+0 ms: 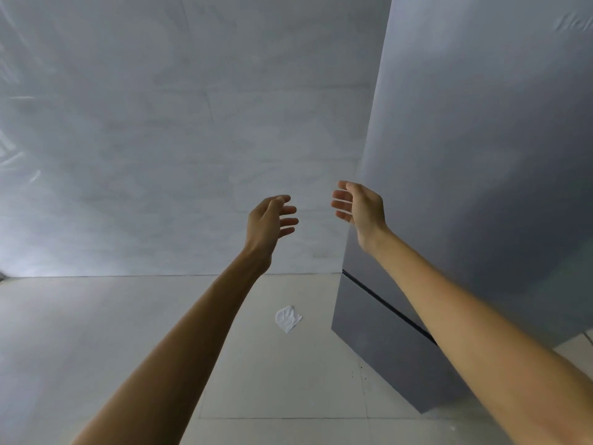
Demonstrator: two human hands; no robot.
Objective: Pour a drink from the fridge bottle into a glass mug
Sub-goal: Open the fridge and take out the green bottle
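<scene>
Nearest to the camera, two bare forearms reach forward and up from the bottom corners of the view, the left one in shadow, the right one more brightly lit. Below and between them lies a pale tiled floor [288, 380] with thin grout lines. A small crumpled white scrap [288, 318], perhaps paper or cloth, lies on the floor between the arms, touching neither.

Farther out, the left hand [268, 224] hangs in the air with its palm turned toward the right, fingers [287, 221] loosely spread and slightly curled; its grip is empty. The right hand [361, 208] faces it with the palm turned left, fingers also spread and relaxed, holding nothing. The two hands are near each other but apart, with a clear gap between the fingertips.

Just behind the right hand stands a tall grey fridge [481, 155], filling the right side of the view. Its doors are closed, and a dark seam crosses it low down between the upper and lower door. The right hand is just beside the fridge's left edge; whether it touches cannot be told. The bottle and mug are not in view.

Beyond everything, a plain grey wall [160, 139] meets the floor.
</scene>
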